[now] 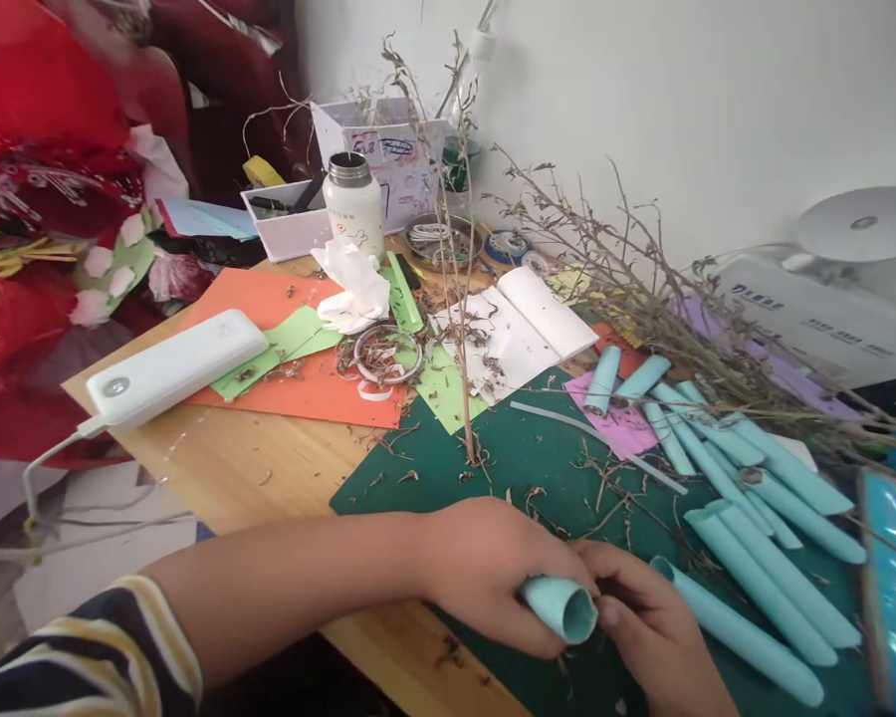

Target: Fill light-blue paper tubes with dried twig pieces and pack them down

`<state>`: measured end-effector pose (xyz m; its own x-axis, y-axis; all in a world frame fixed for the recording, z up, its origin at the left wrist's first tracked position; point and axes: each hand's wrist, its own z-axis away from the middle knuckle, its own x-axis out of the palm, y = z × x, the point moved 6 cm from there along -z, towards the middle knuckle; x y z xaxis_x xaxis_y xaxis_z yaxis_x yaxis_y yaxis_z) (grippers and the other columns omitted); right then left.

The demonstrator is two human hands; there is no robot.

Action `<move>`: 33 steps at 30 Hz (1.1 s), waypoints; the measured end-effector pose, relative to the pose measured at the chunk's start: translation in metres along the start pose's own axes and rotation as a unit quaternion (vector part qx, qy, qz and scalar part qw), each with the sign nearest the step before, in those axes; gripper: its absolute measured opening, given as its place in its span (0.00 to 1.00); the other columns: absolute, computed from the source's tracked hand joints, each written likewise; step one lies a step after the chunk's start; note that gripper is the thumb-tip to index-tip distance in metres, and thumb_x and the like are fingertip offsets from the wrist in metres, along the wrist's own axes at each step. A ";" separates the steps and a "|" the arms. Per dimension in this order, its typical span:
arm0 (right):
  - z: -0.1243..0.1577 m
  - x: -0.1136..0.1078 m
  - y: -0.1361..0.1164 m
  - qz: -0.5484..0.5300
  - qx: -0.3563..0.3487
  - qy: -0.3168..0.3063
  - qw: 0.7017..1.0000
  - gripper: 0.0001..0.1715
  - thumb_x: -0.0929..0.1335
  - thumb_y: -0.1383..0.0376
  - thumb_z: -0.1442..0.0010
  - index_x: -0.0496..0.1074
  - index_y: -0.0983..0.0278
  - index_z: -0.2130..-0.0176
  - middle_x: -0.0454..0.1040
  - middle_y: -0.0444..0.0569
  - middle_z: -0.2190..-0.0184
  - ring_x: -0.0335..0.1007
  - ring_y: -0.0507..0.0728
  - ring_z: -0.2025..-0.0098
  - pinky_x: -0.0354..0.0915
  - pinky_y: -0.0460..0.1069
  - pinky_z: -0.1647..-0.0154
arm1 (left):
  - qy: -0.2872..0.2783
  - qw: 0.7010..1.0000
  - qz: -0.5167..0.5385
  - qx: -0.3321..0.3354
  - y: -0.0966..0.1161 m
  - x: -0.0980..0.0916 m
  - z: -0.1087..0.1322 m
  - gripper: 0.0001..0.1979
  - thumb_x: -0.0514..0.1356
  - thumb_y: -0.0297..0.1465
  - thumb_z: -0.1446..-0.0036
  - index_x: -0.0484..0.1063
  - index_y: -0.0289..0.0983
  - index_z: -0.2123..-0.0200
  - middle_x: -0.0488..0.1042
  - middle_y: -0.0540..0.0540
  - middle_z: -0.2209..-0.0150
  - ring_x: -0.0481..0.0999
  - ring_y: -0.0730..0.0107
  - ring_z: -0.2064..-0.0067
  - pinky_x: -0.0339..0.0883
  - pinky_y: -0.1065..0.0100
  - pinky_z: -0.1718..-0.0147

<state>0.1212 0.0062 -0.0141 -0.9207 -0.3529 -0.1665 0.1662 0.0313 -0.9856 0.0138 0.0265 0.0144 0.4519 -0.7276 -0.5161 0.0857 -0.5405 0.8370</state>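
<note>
My left hand [497, 573] is wrapped round a short teal paper tube [563, 607], its open end facing toward me. Beside that end is my right hand [653, 627], thumb and index finger pinched together close to the rim; what is between them is too small to make out. To the right, several more teal paper tubes [777, 578] lie on the green cutting mat [395, 478], some with slanted ends. Beyond my left hand rises a thin dry stem [464, 368] with withered leaves. What holds it up does not show.
A bundle of dry branches [604, 249] leans across the back right. A white power bank [179, 368] with a cable sits on orange paper [321, 388]. An uncapped white bottle [354, 209], crumpled tissue [352, 289], a tape ring [388, 354] and dry leaf bits are scattered about.
</note>
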 end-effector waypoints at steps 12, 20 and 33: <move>-0.006 -0.021 0.012 0.030 0.021 0.172 0.984 0.07 0.66 0.63 0.51 0.67 0.61 0.69 0.70 0.43 0.77 0.66 0.50 0.76 0.62 0.44 0.76 | 0.097 0.972 0.211 -0.030 -0.015 -0.011 0.000 0.16 0.57 0.32 0.53 0.65 0.33 0.58 0.69 0.47 0.72 0.69 0.74 0.71 0.64 0.72 0.70; 0.001 -0.033 -0.010 0.281 0.000 0.276 0.919 0.13 0.61 0.60 0.47 0.67 0.62 0.62 0.66 0.43 0.82 0.61 0.51 0.80 0.60 0.48 0.77 | 0.205 0.923 0.322 0.047 -0.022 -0.022 0.003 0.14 0.55 0.36 0.49 0.61 0.33 0.63 0.66 0.50 0.77 0.68 0.75 0.76 0.64 0.70 0.75; -0.011 0.013 -0.013 0.554 -0.056 0.136 0.819 0.11 0.62 0.62 0.48 0.70 0.57 0.63 0.60 0.47 0.47 0.53 0.65 0.48 0.51 0.62 0.53 | 0.160 0.978 0.028 0.134 -0.005 -0.025 0.006 0.13 0.53 0.36 0.49 0.64 0.34 0.63 0.69 0.41 0.65 0.69 0.66 0.62 0.62 0.65 0.62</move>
<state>0.1035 0.0119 -0.0036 -0.2733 0.1704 -0.9467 0.9339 0.2831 -0.2186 -0.0030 0.0443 0.0221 0.7068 -0.6139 -0.3514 -0.1641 -0.6255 0.7628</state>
